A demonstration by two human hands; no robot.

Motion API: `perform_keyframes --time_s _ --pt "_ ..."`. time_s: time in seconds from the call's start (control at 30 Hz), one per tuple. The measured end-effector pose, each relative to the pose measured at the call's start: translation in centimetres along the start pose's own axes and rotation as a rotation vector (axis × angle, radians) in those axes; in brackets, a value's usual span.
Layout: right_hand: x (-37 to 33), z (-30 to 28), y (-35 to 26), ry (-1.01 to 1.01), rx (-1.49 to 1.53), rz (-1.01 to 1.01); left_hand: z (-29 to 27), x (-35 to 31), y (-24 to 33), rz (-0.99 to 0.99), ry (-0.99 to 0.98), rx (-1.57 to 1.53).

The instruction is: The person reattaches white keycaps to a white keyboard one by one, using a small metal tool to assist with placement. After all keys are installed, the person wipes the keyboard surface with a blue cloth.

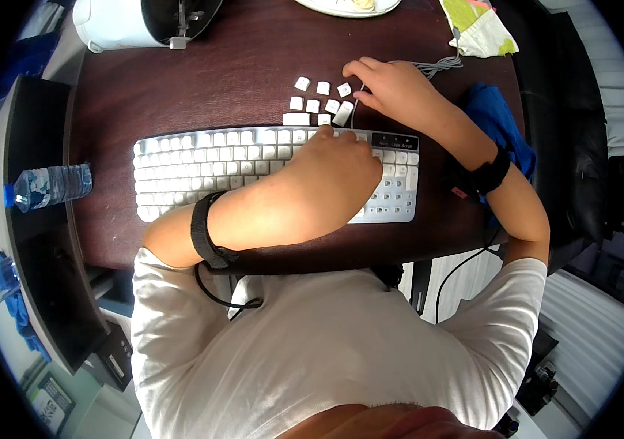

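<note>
Left hand (342,167) curled over keyboard (231,167); right hand (391,88) spread.

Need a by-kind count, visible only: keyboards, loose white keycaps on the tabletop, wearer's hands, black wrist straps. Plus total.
White keyboard: 1
Loose keycaps: 9 visible
Hands: 2 (left hand, right hand)
Wrist straps: 2
Total: 14
</note>
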State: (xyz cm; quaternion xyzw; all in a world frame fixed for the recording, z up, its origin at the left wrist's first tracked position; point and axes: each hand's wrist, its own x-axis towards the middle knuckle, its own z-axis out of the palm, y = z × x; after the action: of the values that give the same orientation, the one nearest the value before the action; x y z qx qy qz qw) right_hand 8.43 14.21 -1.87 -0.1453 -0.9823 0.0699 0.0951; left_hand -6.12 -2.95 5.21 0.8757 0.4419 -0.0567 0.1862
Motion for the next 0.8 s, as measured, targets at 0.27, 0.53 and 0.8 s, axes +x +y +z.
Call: perform_keyframes --time_s 0.27,0.53,0.8 --pt "1.1 0.5 0.5 -0.082 -0.066 -0.118 0.1 0.2 -0.9 0.011 0.057 -0.064" --pt "-5.2 -4.3 -2.3 -0.092 0.256 0.068 0.3 0.6 -1.1 -0.007 0.113 -0.109" --pt "-12.3 -4.9 -7.1 -0.185 0.321 0.295 0.4 1.2 0.3 0.043 0.125 -0.078"
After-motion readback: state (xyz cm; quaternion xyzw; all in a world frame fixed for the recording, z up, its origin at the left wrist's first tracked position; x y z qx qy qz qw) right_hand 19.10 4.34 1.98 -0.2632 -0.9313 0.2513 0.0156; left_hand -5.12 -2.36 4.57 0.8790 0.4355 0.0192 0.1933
